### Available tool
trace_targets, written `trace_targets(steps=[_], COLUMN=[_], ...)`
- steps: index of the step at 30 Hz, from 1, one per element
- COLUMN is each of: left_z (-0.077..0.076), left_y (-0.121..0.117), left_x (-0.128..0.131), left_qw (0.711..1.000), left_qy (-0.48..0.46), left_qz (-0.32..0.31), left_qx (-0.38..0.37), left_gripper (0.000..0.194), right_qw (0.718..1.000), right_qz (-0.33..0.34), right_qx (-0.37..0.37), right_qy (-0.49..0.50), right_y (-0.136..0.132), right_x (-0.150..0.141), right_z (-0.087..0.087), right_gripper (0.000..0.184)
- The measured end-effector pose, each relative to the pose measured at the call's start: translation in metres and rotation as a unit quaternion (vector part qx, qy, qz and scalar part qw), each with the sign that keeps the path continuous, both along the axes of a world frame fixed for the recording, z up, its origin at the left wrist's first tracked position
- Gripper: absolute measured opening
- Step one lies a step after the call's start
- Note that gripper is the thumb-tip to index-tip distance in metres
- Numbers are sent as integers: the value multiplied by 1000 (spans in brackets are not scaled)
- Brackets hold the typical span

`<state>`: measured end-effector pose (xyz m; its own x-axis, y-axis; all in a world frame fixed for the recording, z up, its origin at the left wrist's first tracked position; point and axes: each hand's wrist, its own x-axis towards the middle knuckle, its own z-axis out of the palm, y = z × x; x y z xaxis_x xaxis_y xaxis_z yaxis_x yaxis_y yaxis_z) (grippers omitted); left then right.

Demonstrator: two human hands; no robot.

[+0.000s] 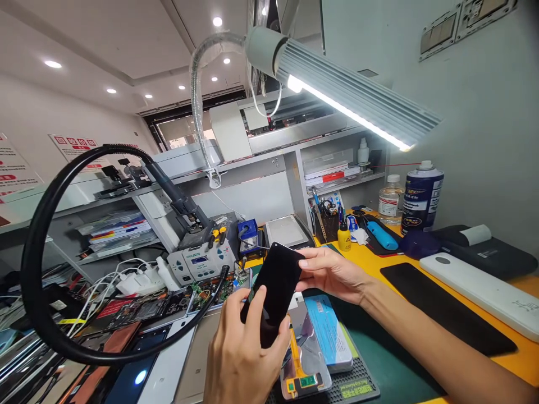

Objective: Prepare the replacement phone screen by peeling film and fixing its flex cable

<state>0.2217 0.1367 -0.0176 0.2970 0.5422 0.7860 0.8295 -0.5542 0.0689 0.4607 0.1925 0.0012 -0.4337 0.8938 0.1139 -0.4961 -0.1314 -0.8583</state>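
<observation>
The black phone (281, 280) tilts between both hands, above the counter (374, 264). The left hand (248, 348) clasps its lower sides between thumb and fingers; the right hand (330, 270) pinches its upper right edge. A gold phone (200, 353) shows an "mi" logo. The right forearm slants in from the lower right.

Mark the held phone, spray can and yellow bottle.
Held phone (281, 279): head view, middle of its black face.
Spray can (421, 199): head view, middle of its body.
Yellow bottle (344, 240): head view, its body.
</observation>
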Motion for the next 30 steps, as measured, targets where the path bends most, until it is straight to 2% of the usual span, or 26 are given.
trace_targets(steps=[4, 7, 9, 11, 13, 15, 17, 20, 22, 24, 26, 28, 30], left_z=[4, 17, 29, 40, 47, 48, 45, 39, 41, 45, 49, 51, 50], left_y=[-2, -5, -4, 1, 8, 15, 20, 22, 22, 22, 23, 24, 22], left_x=[2, -1, -4, -8, -11, -12, -11, -6, -3, -2, -3, -4, -5], left_qw=[990, 948, 891, 812, 725, 649, 597, 563, 570, 605, 673, 759, 836], left_qy=[-86, -186, -275, -356, -390, -385, -371, -350, -335, -318, -293, -258, -213], left_qz=[-16, -62, -91, -121, -167, -214, -253, -292, -302, -295, -260, -194, -118], left_qx=[-107, -251, -351, -447, -543, -620, -664, -690, -687, -668, -627, -566, -492], left_gripper=[47, 51, 59, 63, 63, 65, 65, 58, 57, 56, 53, 48, 40], right_qw=[1000, 1000, 1000, 1000, 1000, 1000, 1000, 1000, 1000, 1000, 999, 998, 998], right_qz=[-11, -20, -23, -22, -17, -10, -3, 2, -3, -19, -36, -34, -12], right_qx=[6, -3, -8, -11, -9, -6, -2, -1, -6, -15, -28, -43, -53], right_qy=[-14, -16, -13, -8, -3, 3, 8, 8, 3, -2, -9, -19, -35], right_y=[4, 7, 8, 9, 8, 7, 5, 2, 1, 2, 3, 4, 3], right_x=[-1, -1, 0, 0, 0, -1, -3, -6, -7, -8, -8, -7, -7], right_z=[-4, -7, -8, -8, -8, -6, -5, -3, -2, -1, -1, 1, 2], right_gripper=[6, 7, 7, 6, 5, 6, 6, 6, 10, 17, 22, 22, 36])
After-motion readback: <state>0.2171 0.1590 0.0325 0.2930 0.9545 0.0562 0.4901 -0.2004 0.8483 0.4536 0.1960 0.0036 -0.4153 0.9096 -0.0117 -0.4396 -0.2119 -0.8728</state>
